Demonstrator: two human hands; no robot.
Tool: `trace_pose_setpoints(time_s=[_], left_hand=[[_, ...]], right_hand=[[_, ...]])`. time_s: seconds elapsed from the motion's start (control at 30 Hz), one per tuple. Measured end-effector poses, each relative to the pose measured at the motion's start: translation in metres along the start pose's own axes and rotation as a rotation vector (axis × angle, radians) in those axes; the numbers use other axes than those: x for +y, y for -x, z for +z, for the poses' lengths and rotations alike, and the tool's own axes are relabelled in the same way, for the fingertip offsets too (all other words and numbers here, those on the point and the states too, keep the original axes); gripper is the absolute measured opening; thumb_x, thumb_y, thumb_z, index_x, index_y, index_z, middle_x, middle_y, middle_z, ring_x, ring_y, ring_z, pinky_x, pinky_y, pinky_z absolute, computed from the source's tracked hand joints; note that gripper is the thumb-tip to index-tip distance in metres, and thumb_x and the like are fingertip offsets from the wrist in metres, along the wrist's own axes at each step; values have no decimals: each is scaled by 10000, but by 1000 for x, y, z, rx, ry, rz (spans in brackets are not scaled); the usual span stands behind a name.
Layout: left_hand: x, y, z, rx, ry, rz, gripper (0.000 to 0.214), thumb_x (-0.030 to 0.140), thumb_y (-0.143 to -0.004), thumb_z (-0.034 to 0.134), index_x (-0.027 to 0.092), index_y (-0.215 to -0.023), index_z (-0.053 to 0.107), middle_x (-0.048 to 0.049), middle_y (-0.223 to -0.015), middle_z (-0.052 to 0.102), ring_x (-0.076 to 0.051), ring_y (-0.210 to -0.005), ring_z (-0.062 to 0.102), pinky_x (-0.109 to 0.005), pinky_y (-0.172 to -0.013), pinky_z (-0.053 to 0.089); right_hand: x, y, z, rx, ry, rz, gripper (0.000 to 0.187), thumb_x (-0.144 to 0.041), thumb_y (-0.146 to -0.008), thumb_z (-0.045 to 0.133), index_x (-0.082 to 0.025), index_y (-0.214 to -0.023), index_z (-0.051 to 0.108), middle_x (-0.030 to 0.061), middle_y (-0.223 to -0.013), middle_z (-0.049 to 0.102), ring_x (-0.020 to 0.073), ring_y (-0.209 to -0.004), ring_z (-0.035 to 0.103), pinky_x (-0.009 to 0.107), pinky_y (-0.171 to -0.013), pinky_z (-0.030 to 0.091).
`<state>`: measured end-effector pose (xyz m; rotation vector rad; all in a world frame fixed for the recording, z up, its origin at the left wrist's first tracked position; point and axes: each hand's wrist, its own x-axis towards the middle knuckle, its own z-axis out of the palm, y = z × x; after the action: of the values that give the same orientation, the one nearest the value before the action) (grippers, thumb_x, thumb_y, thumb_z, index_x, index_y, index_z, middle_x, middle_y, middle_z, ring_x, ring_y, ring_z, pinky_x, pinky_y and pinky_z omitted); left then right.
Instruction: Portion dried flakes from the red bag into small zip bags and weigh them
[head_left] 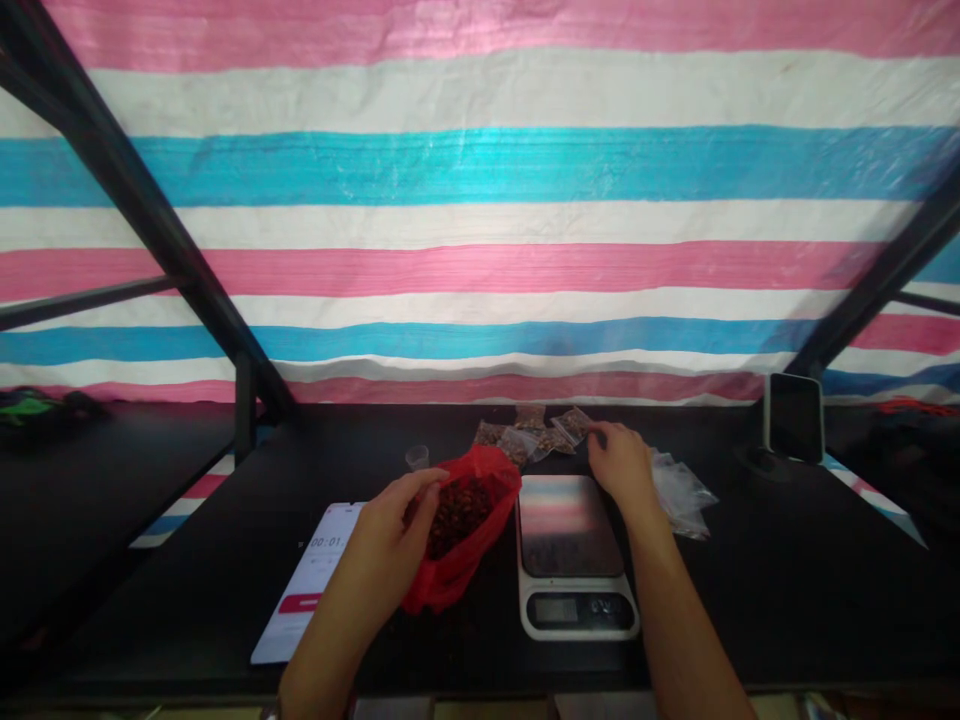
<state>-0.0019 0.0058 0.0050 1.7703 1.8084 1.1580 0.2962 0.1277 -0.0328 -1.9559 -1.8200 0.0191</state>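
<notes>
The left hand (394, 525) grips the rim of a red plastic bag (457, 575), while the loosely open right hand (619, 465) rests its fingertips (598, 430) on a small filled packet (574, 425).

"What obstructs us left of the kitchen scale (577, 560)?"

"We record a red plastic bag (457, 535) just beside it, the left hand (390, 530) at the bag's mouth, and a phone (311, 580) lying beyond."

"Behind it?"

"We find small packets (529, 435) in the way."

"To its right?"

"We note loose clear bags (681, 495) just beside it; past them, black tabletop (750, 560) gives passage up to an upright phone (793, 418)."
</notes>
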Motion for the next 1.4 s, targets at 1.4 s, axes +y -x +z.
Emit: trace_pose_setpoints(time_s=[1.4], left_hand=[[26,16,29,-182,-358,157,402,27,-913,484,219,-1131,761,-108,-1445,705,-359,-1398,557,-616,-1158,450]], right_hand=[[-29,37,-51,-13,-1155,275,388,-424,-644,832,-214,-944,705,-4,-711,694,157,-625,595,258,-561,449]])
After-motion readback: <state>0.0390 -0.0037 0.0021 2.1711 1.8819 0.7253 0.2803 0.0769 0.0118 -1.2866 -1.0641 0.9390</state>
